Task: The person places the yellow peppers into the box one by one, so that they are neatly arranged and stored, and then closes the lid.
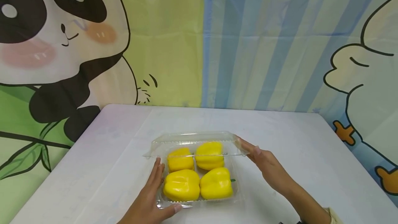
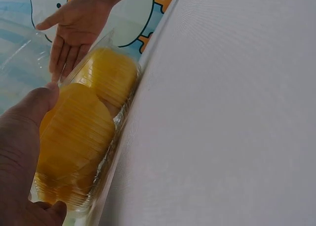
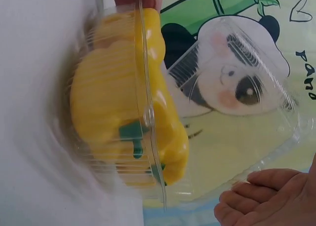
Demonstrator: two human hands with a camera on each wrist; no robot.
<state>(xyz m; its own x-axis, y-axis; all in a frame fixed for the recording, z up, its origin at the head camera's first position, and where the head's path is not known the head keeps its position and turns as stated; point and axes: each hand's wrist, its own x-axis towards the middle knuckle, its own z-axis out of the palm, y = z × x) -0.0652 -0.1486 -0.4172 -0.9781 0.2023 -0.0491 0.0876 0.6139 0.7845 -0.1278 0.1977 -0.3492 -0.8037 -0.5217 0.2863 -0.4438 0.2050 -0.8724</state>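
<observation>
A clear plastic clamshell container sits on the white table with its hinged lid raised at the far side. Several yellow bell peppers fill the base; a green stem shows through the wall in the right wrist view. My left hand holds the near left corner, fingers along the left wall and thumb at the front edge. On the far right, my right hand has its fingers extended against the lid's right end. Its palm faces the container in the left wrist view.
The white table extends around the container on all sides. Behind it hangs a printed cloth backdrop with a panda, blue stripes and a white cartoon figure.
</observation>
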